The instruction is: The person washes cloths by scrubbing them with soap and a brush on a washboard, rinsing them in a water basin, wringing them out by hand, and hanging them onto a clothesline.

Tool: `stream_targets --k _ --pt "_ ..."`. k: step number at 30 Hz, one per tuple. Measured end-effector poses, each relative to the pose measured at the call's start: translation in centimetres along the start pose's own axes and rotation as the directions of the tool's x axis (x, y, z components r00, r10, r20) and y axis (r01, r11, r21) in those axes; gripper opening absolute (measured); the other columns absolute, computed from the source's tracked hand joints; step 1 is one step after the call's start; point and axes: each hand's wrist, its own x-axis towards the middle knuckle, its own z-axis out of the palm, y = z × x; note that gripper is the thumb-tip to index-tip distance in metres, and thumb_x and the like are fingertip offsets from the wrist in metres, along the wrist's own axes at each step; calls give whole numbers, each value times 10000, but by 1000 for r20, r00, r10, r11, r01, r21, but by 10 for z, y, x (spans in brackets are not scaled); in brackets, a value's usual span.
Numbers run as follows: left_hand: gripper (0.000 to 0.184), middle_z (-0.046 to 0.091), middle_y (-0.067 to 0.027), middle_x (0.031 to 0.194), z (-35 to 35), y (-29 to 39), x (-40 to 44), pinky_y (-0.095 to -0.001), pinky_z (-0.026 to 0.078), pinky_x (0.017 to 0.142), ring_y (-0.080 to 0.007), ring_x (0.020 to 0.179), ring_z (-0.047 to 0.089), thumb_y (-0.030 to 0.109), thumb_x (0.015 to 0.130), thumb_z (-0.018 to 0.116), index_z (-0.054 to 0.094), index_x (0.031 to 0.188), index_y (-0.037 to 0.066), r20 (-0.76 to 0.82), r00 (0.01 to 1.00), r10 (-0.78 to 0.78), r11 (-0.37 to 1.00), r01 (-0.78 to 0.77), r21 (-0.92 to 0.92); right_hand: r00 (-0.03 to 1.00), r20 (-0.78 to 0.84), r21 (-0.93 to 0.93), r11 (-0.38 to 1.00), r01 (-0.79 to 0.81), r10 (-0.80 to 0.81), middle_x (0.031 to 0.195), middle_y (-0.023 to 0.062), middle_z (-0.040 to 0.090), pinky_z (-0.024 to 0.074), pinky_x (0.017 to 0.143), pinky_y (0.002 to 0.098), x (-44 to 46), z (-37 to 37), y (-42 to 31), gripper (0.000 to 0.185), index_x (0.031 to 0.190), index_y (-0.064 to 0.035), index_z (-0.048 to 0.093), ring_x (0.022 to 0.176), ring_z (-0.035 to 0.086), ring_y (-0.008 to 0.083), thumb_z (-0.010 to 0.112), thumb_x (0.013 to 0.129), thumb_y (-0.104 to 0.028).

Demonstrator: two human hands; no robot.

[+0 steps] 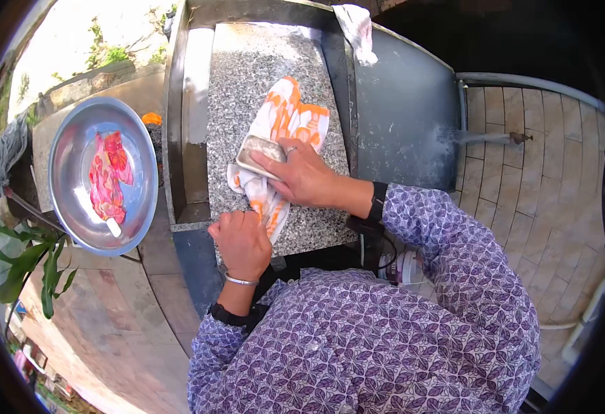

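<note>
A wet white cloth with orange patches (285, 103) lies bunched across a speckled granite slab (240, 76). My right hand (307, 176) is closed around a pale oblong block that looks like a scrubbing brush (255, 153), resting on the middle of the cloth. Its underside is hidden. At the cloth's near end my left hand (242, 241) makes a fist, gripping the fabric by the slab's front edge. The far end of the cloth spreads out in two lobes beyond my right hand.
A metal basin (68, 200) to the left holds a pink and red garment (107, 179) and a small white object (113, 228). Raised dark walls (176, 138) border the slab. Another white cloth (358, 31) hangs over the right wall, beside a grey sink-like surface (406, 103).
</note>
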Motion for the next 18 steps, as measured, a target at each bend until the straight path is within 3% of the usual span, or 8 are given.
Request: stream_targets --k 3,5,7,9,10,12,15,18 --pt "82 494 -42 746 0 -1 3 -405 298 758 -240 805 476 154 716 592 562 775 104 6 1000 18 1000 -18 -20 989 0 -49 988 -149 150 1174 319 492 406 944 501 15 23 59 622 1387 -252 448 1041 527 451 650 801 -199" --pt "86 491 -41 739 0 -3 -1 -405 298 764 -237 801 477 155 716 591 567 781 105 7 1000 12 999 -12 -34 806 -66 -69 803 -592 589 1105 306 549 483 819 444 74 20 127 520 1363 -178 463 972 575 399 552 862 -283" --pt "77 485 -39 730 -1 -1 0 -407 298 771 -230 794 476 152 716 587 570 779 110 8 1000 10 1000 -10 5 695 124 231 661 -714 708 1025 298 573 494 779 445 90 10 142 509 1360 -166 463 924 586 395 527 872 -295" --pt "68 486 -38 731 -1 -2 -4 -408 298 772 -229 794 475 148 715 585 564 768 112 -14 1000 16 1000 -15 19 795 150 27 801 -598 588 1025 308 558 486 804 447 85 3 133 509 1363 -172 462 923 579 405 528 872 -293" --pt "59 486 -38 732 4 -2 -1 -409 298 773 -228 794 475 145 715 584 558 758 114 -43 999 9 1000 -8 17 914 -46 -105 908 -405 403 1080 332 524 466 854 456 57 4 91 541 1376 -189 453 969 558 427 573 854 -265" --pt "56 466 -45 718 1 3 0 -403 295 762 -239 772 466 141 724 577 542 748 105 -33 999 5 1000 -5 -6 997 33 41 997 -72 71 1166 342 473 412 938 484 2 -4 9 645 1387 -224 453 1051 508 469 678 784 -184" --pt "62 448 -55 702 0 0 4 -399 293 752 -250 750 460 136 736 573 526 737 95 -18 1000 21 1000 -21 -18 996 -33 -20 997 -80 79 1156 314 497 427 917 476 10 15 48 614 1378 -208 463 1000 535 450 655 795 -192" --pt "66 453 -58 704 1 -1 2 -399 295 753 -250 752 464 136 741 574 525 733 92 -25 1000 13 1000 -14 -16 838 -61 -49 837 -545 543 1052 260 575 425 849 508 79 34 144 563 1391 -207 425 1013 524 411 542 844 -267"
